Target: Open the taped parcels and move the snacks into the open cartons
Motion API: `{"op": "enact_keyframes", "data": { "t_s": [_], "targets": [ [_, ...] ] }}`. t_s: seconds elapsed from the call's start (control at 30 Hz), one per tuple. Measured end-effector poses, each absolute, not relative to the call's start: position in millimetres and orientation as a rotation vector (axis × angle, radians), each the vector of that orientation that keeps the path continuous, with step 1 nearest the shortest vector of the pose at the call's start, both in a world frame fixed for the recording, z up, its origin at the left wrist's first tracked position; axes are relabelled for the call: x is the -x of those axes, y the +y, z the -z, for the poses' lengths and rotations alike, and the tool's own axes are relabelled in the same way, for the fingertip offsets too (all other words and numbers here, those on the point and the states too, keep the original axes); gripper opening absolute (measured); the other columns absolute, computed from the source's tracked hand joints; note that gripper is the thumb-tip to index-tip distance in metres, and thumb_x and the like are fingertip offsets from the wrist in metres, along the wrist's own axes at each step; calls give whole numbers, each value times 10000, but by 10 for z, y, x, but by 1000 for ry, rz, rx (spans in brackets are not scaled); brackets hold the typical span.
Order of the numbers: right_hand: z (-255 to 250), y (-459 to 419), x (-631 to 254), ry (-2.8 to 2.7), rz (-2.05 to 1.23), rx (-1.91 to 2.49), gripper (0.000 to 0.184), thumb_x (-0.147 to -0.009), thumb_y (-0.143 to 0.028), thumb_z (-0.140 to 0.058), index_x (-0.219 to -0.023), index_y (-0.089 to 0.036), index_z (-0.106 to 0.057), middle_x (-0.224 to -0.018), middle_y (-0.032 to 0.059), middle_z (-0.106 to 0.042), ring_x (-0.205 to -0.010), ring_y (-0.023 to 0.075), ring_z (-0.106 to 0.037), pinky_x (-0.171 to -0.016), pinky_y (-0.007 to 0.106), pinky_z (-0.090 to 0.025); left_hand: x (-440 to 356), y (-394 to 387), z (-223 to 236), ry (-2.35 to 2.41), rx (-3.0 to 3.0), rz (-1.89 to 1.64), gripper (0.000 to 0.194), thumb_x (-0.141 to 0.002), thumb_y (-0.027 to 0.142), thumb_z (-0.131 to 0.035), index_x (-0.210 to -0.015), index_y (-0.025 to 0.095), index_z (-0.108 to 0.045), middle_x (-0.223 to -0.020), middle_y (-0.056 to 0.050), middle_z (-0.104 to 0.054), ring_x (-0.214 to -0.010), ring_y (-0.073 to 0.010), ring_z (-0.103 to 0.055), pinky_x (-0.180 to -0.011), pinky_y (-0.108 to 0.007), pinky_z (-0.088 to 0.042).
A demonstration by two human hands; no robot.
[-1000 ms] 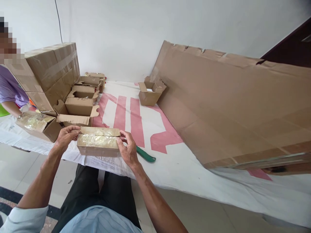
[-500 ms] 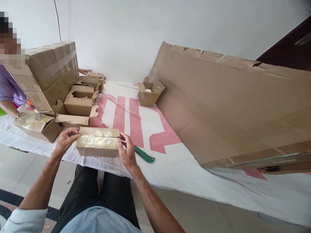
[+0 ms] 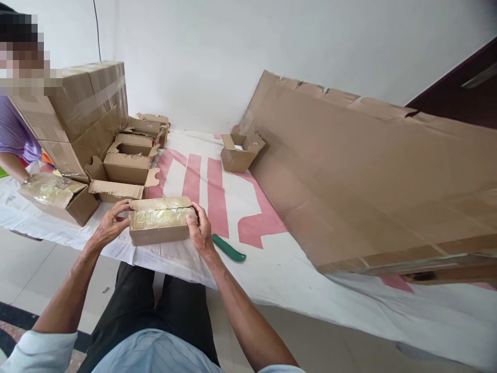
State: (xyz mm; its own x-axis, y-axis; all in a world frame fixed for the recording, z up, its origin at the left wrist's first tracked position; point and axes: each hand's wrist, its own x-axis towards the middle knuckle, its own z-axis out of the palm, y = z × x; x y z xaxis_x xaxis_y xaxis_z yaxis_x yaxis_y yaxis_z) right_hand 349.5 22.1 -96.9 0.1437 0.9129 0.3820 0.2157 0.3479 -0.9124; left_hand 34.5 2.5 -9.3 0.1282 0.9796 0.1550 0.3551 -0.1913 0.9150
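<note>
Because a hold at both ends presumably keeps it level, the taped cardboard carton [image 3: 161, 231] is at the cloth-covered table's [image 3: 279, 277] near edge, the left hand [image 3: 110, 224] pinching its left end, the right hand [image 3: 202, 233] clasping its right.

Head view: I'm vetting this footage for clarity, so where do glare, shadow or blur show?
In the head view, glare shines on the tape of the held box; same view, a soft shadow darkens the large cardboard panel beside the small open box; same view, that panel blurs toward its right end, and the person at left is partly pixelated.
</note>
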Motion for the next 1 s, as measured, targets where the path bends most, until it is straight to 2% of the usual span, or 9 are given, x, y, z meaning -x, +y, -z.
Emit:
{"op": "enact_keyframes", "data": {
  "t_s": [0.2,0.37,0.53,0.7,0.8,0.93,1.0],
  "targets": [
    [1081,149,-3949,-1488,-687,1164,598,-1110,-675,-579,-1474,-218,-707,-1487,186,-773,-1348,351,-749,-1110,531,-646,-310,-10,200,1324,-1707,-1029,464,-891,544,-863,-1252,253,-850,-1658,-162,-647,-1553,-375,-609,-1073,-405,-651],
    [1362,-7,-4744,-1790,-386,1523,446,-1042,-603,-654,-1241,-222,-774,-1245,181,-795,-1240,397,-724,-1095,603,-607,-287,21,298,1287,-1703,-1031,477,-891,508,-848,-1300,262,-822,-1683,-153,-622,-1551,-370,-602,-1027,-385,-656],
    [1598,-274,-5192,-2019,-362,1849,336,-980,-455,-697,-1223,-233,-768,-1207,167,-772,-1211,395,-727,-1043,528,-604,-333,15,359,1230,-1685,-1096,417,-927,486,-811,-1275,257,-814,-1619,-150,-654,-1522,-367,-604,-1037,-400,-655],
    [1677,-388,-5183,-1969,-353,1811,312,-987,-423,-602,-1199,-254,-756,-1185,154,-780,-1175,374,-741,-1023,503,-599,-377,-17,382,1276,-1674,-1142,412,-929,513,-820,-1249,254,-822,-1609,-147,-671,-1534,-374,-593,-1029,-381,-642],
    [1603,-332,-5141,-1729,-367,1787,346,-981,-510,-553,-1115,-247,-735,-1081,145,-777,-1014,360,-743,-894,502,-609,-364,-22,379,1287,-1660,-1132,448,-900,518,-837,-1270,266,-818,-1601,-143,-674,-1505,-370,-614,-949,-355,-657],
    [1361,-158,-4950,-1227,-747,1627,503,-942,-762,-607,-933,-262,-660,-739,31,-690,-652,254,-651,-619,394,-561,-358,-6,347,1278,-1661,-1081,444,-860,461,-837,-1259,268,-819,-1625,-133,-657,-1511,-365,-610,-901,-328,-662],
    [1241,-80,-4719,-1104,-941,1425,580,-922,-827,-650,-977,-250,-666,-799,41,-743,-636,225,-677,-578,356,-563,-374,7,332,1266,-1654,-1085,422,-852,441,-828,-1233,261,-827,-1641,-137,-647,-1527,-374,-596,-903,-331,-663]
  ]
}}
